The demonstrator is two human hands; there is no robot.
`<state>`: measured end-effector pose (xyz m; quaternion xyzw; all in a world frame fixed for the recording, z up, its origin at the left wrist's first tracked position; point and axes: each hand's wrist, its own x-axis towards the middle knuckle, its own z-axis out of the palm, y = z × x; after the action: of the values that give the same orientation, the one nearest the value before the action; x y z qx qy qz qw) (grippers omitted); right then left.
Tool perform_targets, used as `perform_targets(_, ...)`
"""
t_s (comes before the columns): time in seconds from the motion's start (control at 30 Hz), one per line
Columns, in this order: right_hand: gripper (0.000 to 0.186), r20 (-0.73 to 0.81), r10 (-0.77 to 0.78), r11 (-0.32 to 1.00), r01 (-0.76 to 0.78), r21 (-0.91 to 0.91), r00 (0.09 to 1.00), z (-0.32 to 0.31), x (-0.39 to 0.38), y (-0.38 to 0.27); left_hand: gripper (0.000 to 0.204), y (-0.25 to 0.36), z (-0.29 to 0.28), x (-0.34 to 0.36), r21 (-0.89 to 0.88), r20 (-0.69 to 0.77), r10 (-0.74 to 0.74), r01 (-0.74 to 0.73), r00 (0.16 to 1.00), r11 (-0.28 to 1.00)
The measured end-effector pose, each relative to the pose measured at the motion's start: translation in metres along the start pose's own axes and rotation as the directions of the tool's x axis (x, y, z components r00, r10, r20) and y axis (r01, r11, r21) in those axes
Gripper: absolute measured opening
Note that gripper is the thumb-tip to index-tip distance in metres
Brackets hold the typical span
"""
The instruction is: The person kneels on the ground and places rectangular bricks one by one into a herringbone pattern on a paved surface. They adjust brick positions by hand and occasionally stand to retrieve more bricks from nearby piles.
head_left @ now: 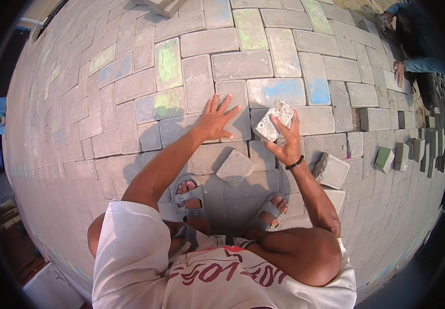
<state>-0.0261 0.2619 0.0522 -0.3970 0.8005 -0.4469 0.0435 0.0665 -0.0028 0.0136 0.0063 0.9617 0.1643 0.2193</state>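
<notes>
My left hand [216,119] rests with spread fingers on a grey paving block [235,95] set in the pavement. Just to its right, my right hand [286,141] grips a broken piece of paving block [275,119], its rough, pale speckled face turned up. A dark beaded bracelet circles that wrist. Between my hands and my sandalled feet, a loose cut paver piece [235,168] lies on the laid blocks. Another broken paver piece [331,170] sits beside my right forearm. Whether the gripped piece touches the pavement beneath it cannot be seen.
Laid pavers, some marked blue or green, spread all round. A green-faced block [384,159] and several upright pavers [431,144] stand at the right. Another person's hand [399,73] touches the paving at the far right. Loose blocks [165,6] lie at the top.
</notes>
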Motion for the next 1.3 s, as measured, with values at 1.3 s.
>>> perform_targets(1.3,0.059,-0.375,0.636,0.555,-0.737,-0.385,0.674,-0.205,-0.138,0.008,0.082,0.049,-0.047,-0.017,0.106,0.282,0.229,-0.267,0.932,0.958)
